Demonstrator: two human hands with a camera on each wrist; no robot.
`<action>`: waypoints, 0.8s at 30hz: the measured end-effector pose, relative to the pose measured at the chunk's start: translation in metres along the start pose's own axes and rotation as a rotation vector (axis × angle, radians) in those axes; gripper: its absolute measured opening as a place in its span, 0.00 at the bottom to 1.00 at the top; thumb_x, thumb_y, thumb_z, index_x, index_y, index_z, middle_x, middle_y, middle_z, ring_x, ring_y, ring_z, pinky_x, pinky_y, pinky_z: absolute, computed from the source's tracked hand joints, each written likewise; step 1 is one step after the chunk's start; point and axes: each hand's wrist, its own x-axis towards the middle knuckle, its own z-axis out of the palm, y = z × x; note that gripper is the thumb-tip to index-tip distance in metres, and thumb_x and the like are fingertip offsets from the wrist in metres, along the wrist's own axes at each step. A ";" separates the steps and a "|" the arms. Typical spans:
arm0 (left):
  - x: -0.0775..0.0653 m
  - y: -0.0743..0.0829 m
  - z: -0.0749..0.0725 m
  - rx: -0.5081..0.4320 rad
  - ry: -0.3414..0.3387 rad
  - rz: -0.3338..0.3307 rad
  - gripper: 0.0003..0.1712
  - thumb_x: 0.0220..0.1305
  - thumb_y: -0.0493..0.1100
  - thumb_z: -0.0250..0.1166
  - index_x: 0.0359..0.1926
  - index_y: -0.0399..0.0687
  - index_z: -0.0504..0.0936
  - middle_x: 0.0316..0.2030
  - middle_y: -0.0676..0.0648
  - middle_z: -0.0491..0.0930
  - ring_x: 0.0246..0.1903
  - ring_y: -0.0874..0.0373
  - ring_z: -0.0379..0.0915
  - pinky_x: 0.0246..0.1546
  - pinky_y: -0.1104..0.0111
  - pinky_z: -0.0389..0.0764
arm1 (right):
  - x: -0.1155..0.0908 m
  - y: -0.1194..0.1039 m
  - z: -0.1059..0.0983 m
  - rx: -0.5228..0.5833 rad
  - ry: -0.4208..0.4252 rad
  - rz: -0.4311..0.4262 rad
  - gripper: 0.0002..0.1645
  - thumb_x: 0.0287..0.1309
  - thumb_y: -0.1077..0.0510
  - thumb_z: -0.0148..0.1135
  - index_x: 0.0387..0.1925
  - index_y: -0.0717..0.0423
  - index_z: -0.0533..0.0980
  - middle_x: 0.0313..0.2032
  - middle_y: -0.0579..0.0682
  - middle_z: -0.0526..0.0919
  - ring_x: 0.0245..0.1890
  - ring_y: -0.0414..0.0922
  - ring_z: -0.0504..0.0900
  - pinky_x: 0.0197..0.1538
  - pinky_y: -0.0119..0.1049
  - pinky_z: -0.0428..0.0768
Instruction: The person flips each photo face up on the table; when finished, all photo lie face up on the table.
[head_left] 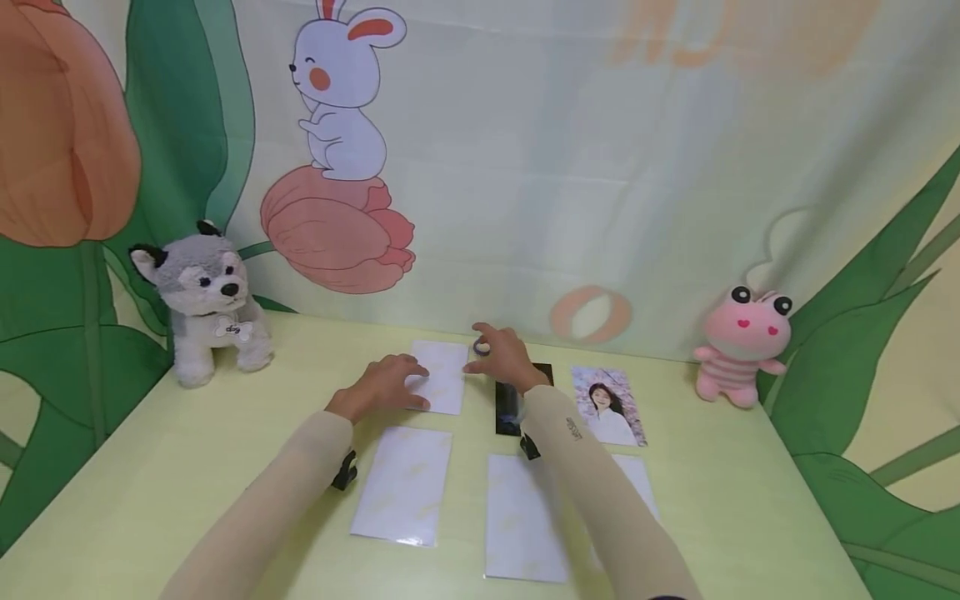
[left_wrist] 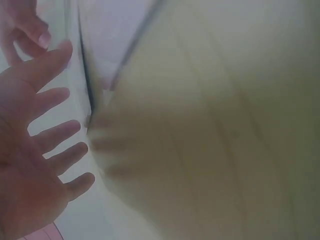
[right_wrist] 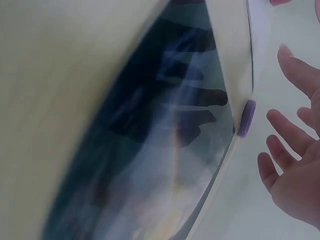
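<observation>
Both bare hands hover at the far half of the yellow table, on either side of a white card [head_left: 445,379]. My left hand [head_left: 381,385] is at the card's left edge, fingers spread and holding nothing; the left wrist view shows its palm and parted fingers. Right of the card is my right hand [head_left: 504,358], thumb and fingers apart with nothing between them. Close by its fingers lies a small purple ring-shaped roll [right_wrist: 247,118]. A glossy black sheet [right_wrist: 165,110] lies under the right hand and wrist, reflecting fingers; the sleeve hides part of it.
A photo of a person [head_left: 606,408] lies right of the black sheet. Nearer are white cards [head_left: 405,487], one [head_left: 521,525] partly under the right sleeve. A plush dog [head_left: 213,308] sits at the left, a pink plush frog [head_left: 742,346] at the right, a printed curtain [head_left: 510,167] behind.
</observation>
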 end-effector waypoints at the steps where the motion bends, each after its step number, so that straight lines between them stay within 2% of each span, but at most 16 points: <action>1: 0.000 -0.002 0.001 0.002 -0.007 -0.002 0.30 0.58 0.54 0.73 0.59 0.45 0.82 0.66 0.34 0.71 0.67 0.35 0.65 0.62 0.38 0.67 | 0.002 -0.003 0.001 -0.024 0.003 -0.008 0.49 0.56 0.46 0.74 0.74 0.49 0.61 0.61 0.55 0.80 0.67 0.58 0.67 0.69 0.56 0.64; 6: -0.001 -0.004 0.005 0.009 -0.001 -0.011 0.26 0.58 0.53 0.73 0.55 0.46 0.84 0.66 0.36 0.73 0.67 0.37 0.67 0.63 0.40 0.68 | 0.011 -0.015 0.008 -0.101 0.005 -0.032 0.50 0.54 0.45 0.74 0.74 0.48 0.61 0.61 0.56 0.80 0.69 0.58 0.65 0.70 0.59 0.59; 14: -0.005 0.003 0.007 -0.026 -0.015 -0.054 0.26 0.58 0.50 0.74 0.56 0.45 0.84 0.67 0.37 0.72 0.68 0.40 0.66 0.65 0.43 0.68 | 0.018 -0.018 0.019 -0.221 -0.011 -0.003 0.47 0.53 0.41 0.74 0.71 0.49 0.66 0.57 0.53 0.83 0.67 0.57 0.67 0.67 0.57 0.62; 20: -0.007 0.005 0.006 -0.049 -0.002 -0.095 0.26 0.60 0.50 0.73 0.57 0.45 0.83 0.69 0.38 0.70 0.69 0.41 0.65 0.67 0.46 0.66 | 0.023 -0.016 0.022 -0.249 -0.007 0.003 0.46 0.55 0.39 0.72 0.70 0.50 0.67 0.55 0.53 0.84 0.66 0.59 0.68 0.66 0.58 0.63; 24: -0.006 0.001 0.008 -0.045 0.007 -0.109 0.26 0.60 0.50 0.73 0.57 0.46 0.83 0.69 0.39 0.70 0.70 0.41 0.64 0.68 0.48 0.66 | 0.031 -0.016 0.025 -0.259 -0.007 -0.001 0.45 0.56 0.38 0.70 0.71 0.48 0.67 0.57 0.54 0.81 0.65 0.59 0.68 0.65 0.59 0.63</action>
